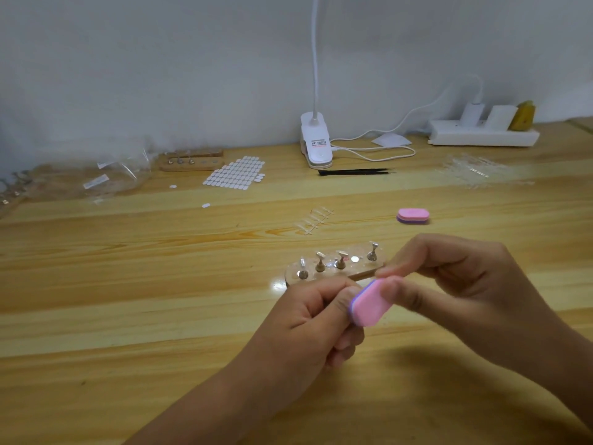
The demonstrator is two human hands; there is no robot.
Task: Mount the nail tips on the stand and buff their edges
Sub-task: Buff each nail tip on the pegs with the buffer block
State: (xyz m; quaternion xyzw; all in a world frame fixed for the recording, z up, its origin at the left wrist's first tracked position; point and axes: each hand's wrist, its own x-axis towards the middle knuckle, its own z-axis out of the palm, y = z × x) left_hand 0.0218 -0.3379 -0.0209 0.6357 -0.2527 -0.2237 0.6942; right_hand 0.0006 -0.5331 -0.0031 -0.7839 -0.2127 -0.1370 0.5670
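My right hand (449,284) pinches a pink and purple buffer block (372,305) between thumb and index finger, just in front of the nail stand (362,274). My left hand (316,319) is curled, its thumb against the block's left edge; it seems to pinch a small holder peg, hidden behind the thumb and block. The oval stand carries several metal pegs (341,260) with clear tips, and one bare magnet spot (354,259). A strip of clear nail tips (314,221) lies behind the stand.
A second pink buffer (413,216) lies at the right. Further back are a sheet of white adhesive tabs (236,173), black tweezers (356,171), a clip lamp (316,142), a power strip (484,133), another stand (191,160), and clear bags (106,178).
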